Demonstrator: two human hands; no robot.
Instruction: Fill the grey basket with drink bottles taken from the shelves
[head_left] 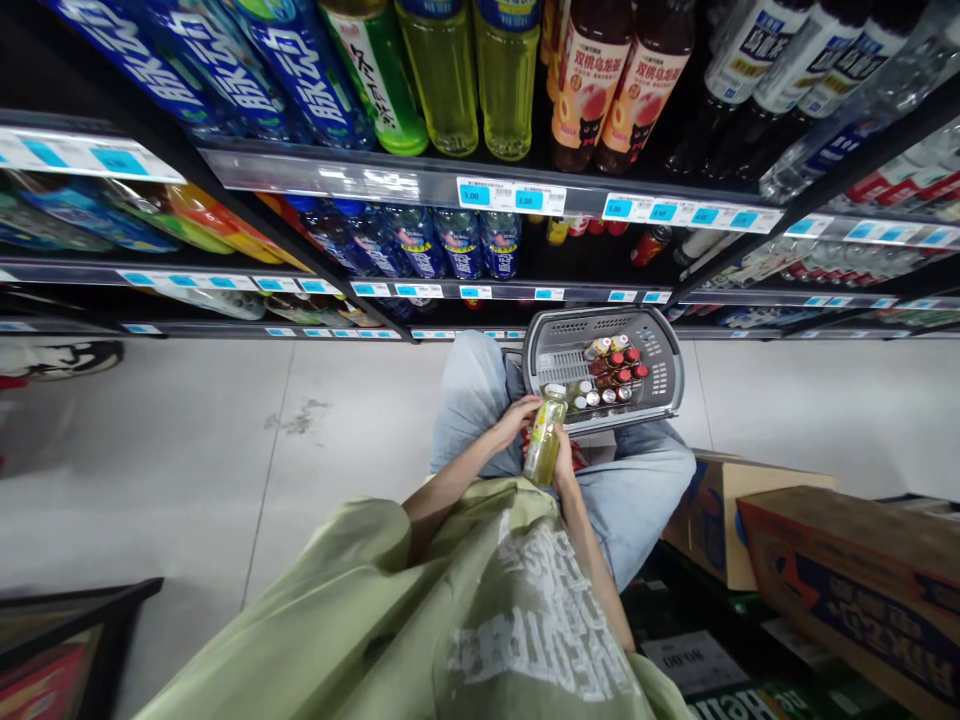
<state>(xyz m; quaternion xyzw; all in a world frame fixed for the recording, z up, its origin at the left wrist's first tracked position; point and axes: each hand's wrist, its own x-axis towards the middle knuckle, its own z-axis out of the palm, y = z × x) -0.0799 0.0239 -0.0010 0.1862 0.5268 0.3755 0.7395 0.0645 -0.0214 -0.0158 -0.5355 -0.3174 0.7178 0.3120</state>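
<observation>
A clear drink bottle [545, 445] of yellow-green liquid, white-capped, is held tilted over my lap. My right hand [564, 464] is wrapped round its lower right side. On the other side, my left hand [519, 418] has its fingertips against the bottle just below the cap; part of its grip is hidden. Just beyond my hands, a grey shopping basket [534, 350] sits between my knees. Inside lie dark bottles with red caps [615, 372], white-capped bottles [581, 395] and several cans [609, 396]. Something red shows partly behind the held bottle.
Drink shelves [420, 180] with price tags rise in front, filled with bottles. Cardboard boxes [780, 500] and green cartons [675, 600] are stacked at my right. A black-framed stand [112, 620] is at lower left. Another person's shoe [75, 358] is on the tiled floor [352, 420].
</observation>
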